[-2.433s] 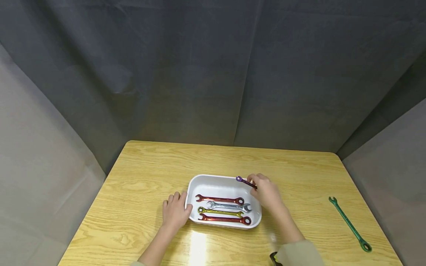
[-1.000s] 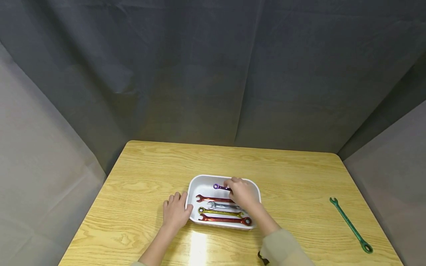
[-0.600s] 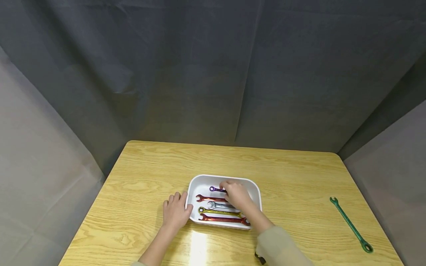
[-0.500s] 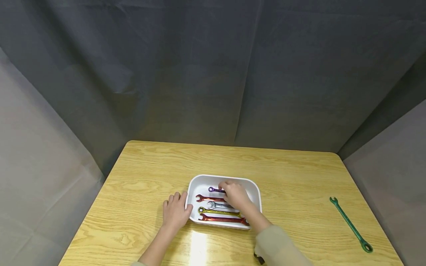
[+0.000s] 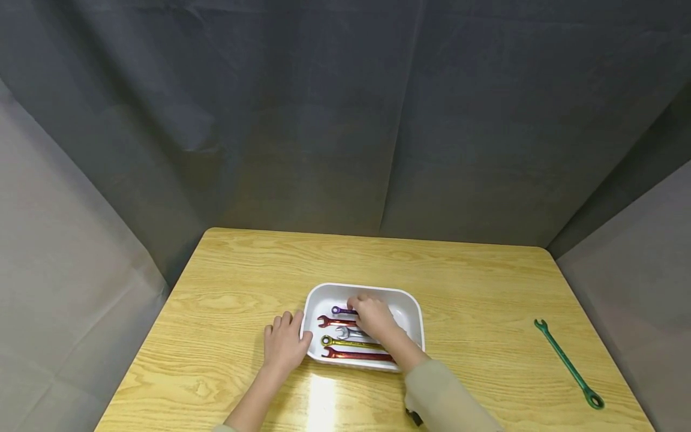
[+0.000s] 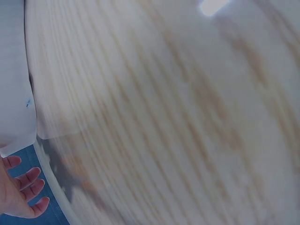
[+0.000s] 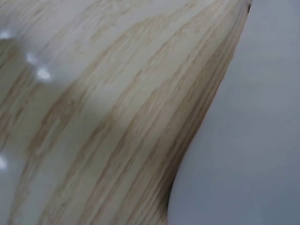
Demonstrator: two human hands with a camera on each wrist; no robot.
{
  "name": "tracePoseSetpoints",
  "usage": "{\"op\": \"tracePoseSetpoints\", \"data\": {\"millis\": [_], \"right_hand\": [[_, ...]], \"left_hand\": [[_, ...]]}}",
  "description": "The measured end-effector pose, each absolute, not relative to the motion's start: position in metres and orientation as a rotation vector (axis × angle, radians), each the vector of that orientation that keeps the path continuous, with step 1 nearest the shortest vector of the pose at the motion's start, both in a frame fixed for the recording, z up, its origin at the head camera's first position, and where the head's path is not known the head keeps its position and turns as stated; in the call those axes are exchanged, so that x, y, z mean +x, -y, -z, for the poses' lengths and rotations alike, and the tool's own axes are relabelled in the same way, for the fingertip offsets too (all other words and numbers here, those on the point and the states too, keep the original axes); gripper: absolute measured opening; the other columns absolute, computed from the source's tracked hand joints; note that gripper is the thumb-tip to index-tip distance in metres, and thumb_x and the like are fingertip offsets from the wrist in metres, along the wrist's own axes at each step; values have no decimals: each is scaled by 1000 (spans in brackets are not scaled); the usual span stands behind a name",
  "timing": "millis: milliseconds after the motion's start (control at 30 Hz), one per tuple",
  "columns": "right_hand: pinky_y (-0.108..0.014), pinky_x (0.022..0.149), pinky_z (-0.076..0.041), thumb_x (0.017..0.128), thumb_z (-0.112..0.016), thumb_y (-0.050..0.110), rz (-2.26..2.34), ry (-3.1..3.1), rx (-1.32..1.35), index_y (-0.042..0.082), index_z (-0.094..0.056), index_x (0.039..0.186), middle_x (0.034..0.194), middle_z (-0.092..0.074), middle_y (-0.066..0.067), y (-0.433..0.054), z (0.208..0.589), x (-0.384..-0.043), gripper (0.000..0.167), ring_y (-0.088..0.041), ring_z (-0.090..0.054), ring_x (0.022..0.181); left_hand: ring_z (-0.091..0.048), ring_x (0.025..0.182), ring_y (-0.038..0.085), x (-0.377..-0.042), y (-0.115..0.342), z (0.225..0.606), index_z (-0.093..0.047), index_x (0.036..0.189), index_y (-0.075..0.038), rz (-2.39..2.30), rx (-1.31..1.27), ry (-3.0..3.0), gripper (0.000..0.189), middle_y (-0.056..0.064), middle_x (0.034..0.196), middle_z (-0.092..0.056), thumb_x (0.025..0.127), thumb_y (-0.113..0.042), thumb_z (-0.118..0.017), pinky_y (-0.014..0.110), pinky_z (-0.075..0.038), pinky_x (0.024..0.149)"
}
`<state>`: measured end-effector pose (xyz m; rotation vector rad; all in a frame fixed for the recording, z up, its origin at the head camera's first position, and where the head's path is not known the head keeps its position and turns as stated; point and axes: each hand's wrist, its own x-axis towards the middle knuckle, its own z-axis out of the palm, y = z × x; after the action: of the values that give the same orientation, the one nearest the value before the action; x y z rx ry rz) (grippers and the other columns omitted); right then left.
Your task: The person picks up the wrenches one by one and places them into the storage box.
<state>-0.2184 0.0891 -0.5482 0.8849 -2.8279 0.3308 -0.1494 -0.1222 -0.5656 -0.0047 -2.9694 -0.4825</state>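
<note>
We had the purple wrench [image 5: 341, 311] low in the white tray [image 5: 325, 295], behind the red wrench [image 5: 336, 322], our right hand [image 5: 372, 316] curled around its shaft. Our left hand [image 5: 284, 346] lay flat on the surface [image 5: 486, 282], thumb against the tray. Laying the wrench parallel to the others seemed best before letting go.

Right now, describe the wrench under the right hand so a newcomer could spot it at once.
On the wooden table sits a white tray holding a row of wrenches. The purple wrench lies farthest from the person, its ring end poking out left of the right hand. It is the only purple one; its neighbours are red, silver and yellow.
</note>
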Motion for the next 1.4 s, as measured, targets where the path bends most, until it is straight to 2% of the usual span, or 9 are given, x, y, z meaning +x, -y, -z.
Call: {"op": "tracePoseSetpoints", "data": {"millis": [467, 833, 1400], "right_hand": [[-37, 61, -47, 70, -67, 6, -274, 2879, 919, 16, -61, 87, 85, -57, -1, -85, 551, -222, 21, -22, -57, 80], [-38, 70, -48, 73, -65, 4, -308, 2946, 940, 15, -61, 88, 87, -59, -3, -83, 552, -224, 19, -23, -57, 83], [-37, 75, -46, 68, -62, -4, -439, 2937, 1068, 11, -63, 88, 81, -59, -4, -90, 551, -230, 24, -23, -58, 80]], "left_hand": [[-46, 88, 27, -149, 123, 565, -53, 119, -13, 490, -4, 2958, 43, 9, 97, -52, 81, -34, -53, 44, -34, 76], [-46, 89, 27, -150, 122, 566, -53, 118, -14, 483, -11, 2968, 42, 9, 97, -53, 81, -35, -52, 44, -34, 76], [-46, 90, 27, -149, 122, 567, -53, 120, -14, 475, -15, 2955, 44, 10, 98, -53, 81, -35, -53, 44, -34, 76]]}}
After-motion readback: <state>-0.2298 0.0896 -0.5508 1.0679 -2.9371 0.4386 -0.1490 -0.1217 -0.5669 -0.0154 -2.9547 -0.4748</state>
